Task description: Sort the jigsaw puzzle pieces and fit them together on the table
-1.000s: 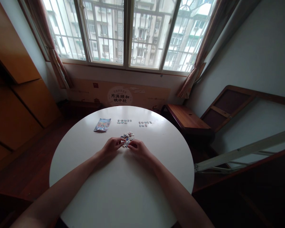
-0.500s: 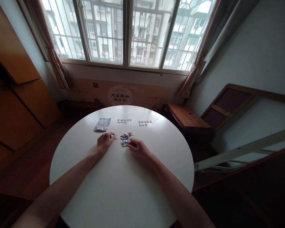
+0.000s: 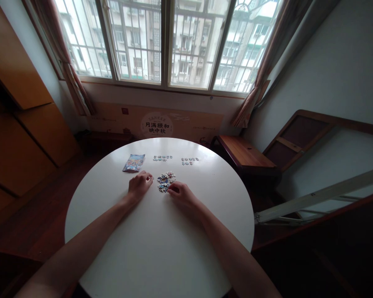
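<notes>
A loose heap of jigsaw puzzle pieces [image 3: 165,181] lies on the white round table [image 3: 161,240] between my hands. My left hand [image 3: 139,183] is just left of the heap, thumb and fingers pinched on a small puzzle piece [image 3: 152,178], mostly covered by the fingertips. At the heap's lower right edge rests my right hand [image 3: 180,191], its fingers curled together; what its tips hold, if anything, is too small to tell. Beyond the heap, puzzle pieces stand in two groups of short rows, a left group [image 3: 162,157] and a right group [image 3: 189,160].
A colourful picture sheet or packet [image 3: 134,163] lies at the table's far left. Past the table are a printed cardboard panel [image 3: 186,122] under the window, a wooden bench [image 3: 247,152] to the right and wooden cabinets [image 3: 40,140] to the left.
My left hand has shifted slightly and its fingers have turned over the puzzle piece, so less of it shows. My right hand has stayed in place.
</notes>
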`<state>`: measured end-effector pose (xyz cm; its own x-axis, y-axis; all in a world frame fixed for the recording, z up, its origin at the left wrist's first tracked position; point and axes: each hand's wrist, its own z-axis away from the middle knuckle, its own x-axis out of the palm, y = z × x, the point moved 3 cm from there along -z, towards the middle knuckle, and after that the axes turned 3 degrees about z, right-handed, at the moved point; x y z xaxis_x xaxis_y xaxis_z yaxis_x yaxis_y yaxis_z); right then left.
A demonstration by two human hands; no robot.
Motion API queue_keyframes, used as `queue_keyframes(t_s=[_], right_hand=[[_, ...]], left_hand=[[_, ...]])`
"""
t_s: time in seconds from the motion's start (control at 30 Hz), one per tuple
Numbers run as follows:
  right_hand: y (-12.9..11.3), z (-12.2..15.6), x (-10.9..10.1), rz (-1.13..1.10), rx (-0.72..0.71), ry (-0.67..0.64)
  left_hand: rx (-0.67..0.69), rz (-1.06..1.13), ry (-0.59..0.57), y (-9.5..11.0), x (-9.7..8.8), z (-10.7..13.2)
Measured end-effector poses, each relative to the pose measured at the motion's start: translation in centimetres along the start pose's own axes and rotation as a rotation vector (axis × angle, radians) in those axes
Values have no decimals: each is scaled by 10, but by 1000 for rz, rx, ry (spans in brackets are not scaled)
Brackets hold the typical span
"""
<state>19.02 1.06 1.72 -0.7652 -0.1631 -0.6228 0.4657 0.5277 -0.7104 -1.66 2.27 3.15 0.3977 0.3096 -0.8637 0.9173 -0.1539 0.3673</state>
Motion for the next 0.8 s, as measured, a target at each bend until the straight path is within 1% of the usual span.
queue_keyframes(t_s=[0.1, 0.23, 0.43, 0.63, 0.8], right_hand=[[1, 0, 1, 0, -7, 1], [4, 0, 2, 11, -11, 5], [3, 0, 3, 16, -17, 8], [3, 0, 4, 10, -18, 11], [3, 0, 5, 9, -14, 15]], left_hand=[[49, -46, -32, 9, -1, 5], [103, -188, -90, 16, -1, 9], [125, -242, -88, 18, 1, 10], [112, -236, -107, 13, 8, 0], [101, -282, -138, 7, 17, -18]])
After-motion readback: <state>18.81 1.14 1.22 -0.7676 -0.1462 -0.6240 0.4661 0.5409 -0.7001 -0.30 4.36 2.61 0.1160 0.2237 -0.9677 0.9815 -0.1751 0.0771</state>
